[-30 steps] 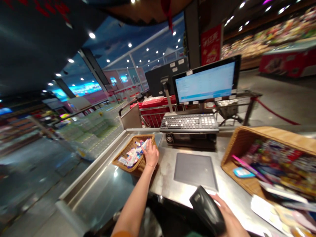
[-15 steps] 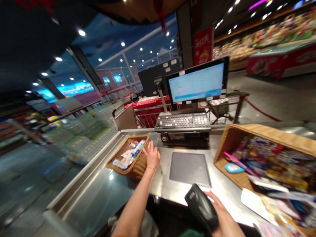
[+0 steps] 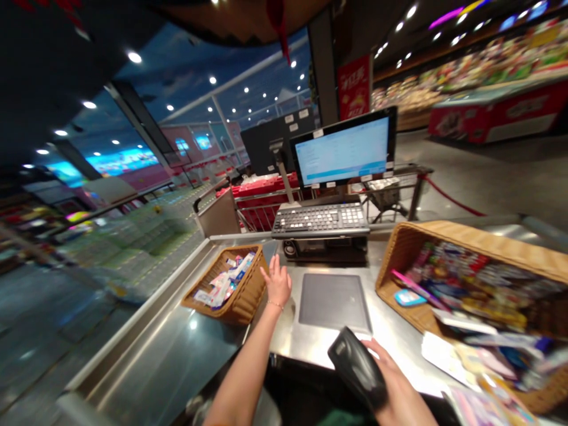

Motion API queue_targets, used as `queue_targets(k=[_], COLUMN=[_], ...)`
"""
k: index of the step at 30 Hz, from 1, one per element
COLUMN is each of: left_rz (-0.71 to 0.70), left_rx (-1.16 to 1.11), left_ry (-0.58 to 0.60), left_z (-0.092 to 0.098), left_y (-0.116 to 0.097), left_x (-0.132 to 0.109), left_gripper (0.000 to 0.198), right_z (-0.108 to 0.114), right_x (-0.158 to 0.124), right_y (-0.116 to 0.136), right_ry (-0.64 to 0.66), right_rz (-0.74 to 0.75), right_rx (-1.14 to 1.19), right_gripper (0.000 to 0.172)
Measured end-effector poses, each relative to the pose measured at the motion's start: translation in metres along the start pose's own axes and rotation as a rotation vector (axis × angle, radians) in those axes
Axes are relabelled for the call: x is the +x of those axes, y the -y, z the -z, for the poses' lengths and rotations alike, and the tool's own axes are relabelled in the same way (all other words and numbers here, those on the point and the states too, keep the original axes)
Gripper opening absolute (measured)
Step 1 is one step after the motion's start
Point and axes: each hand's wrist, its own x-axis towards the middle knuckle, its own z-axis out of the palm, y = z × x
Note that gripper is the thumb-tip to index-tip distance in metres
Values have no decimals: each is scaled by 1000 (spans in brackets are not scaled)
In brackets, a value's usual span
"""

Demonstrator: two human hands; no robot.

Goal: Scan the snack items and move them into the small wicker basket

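Observation:
My left hand (image 3: 278,285) is open, fingers spread, over the steel counter just right of a small wicker basket (image 3: 248,302). Nothing is in its grasp. Several small white and blue packets (image 3: 228,278) lie in that basket. My right hand (image 3: 394,378) is wrapped round a black barcode scanner (image 3: 357,364) near the counter's front edge; the scanner's head points up and left. A flat grey pad (image 3: 335,300) lies on the counter between the hands, beyond the scanner.
A keyboard (image 3: 320,220) sits on a raised stand below a lit monitor (image 3: 344,151). To the right, a large wicker basket (image 3: 394,260) is full of mixed packaged goods. Metal carts (image 3: 257,210) stand behind the counter. A raised metal edge (image 3: 133,331) borders the counter's left side.
My left hand has moved away from the small basket's rim, a little to the right. My right hand still holds the scanner. The whole view has shifted slightly.

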Motion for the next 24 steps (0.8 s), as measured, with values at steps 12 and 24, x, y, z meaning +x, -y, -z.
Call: queue_targets(k=[12, 24], left_rz=[-43, -84], left_rx=[-70, -95], left_ry=[35, 57], left_z=[-4, -1], left_y=[-32, -56], left_x=[-6, -4], left_gripper=[23, 25], right_z=[10, 14], right_x=[1, 1], right_y=[17, 18], right_ry=[-13, -11], right_rz=[1, -20], right_rx=[-28, 0], right_gripper=[47, 46])
